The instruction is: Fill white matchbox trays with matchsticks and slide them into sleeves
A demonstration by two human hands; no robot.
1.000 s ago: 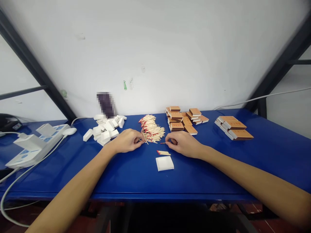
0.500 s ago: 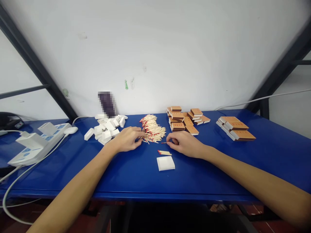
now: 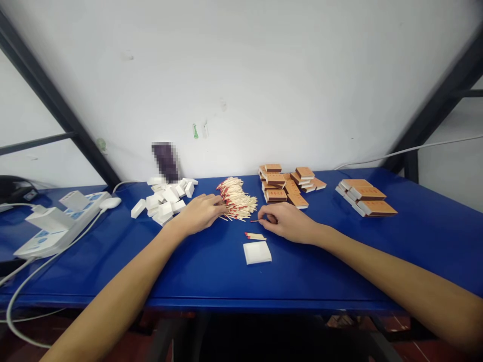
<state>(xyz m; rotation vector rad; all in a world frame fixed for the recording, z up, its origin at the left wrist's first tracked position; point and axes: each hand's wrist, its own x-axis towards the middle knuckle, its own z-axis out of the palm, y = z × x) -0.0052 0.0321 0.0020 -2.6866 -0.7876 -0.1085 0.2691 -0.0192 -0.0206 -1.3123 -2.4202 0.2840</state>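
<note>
A heap of red-tipped matches (image 3: pixel 236 198) lies mid-table. My left hand (image 3: pixel 199 213) rests at the heap's left edge with its fingers reaching into the matches; I cannot see whether it grips any. My right hand (image 3: pixel 287 222) lies just right of the heap, fingers curled, pinching a single match (image 3: pixel 254 220) whose red tip points left. A few matches (image 3: pixel 255 236) lie together in front of that hand. Below them sits a white inner matchbox tray (image 3: pixel 257 252).
A pile of white trays (image 3: pixel 166 198) lies left of the heap. Orange matchbox sleeves (image 3: pixel 287 186) are stacked behind my right hand, with more orange boxes (image 3: pixel 364 197) far right. A white power strip (image 3: pixel 56 221) with cables sits at the left edge of the blue table (image 3: pixel 211 276).
My left hand has slid up and right from the heap's near corner into the matches. My right hand has barely moved.
</note>
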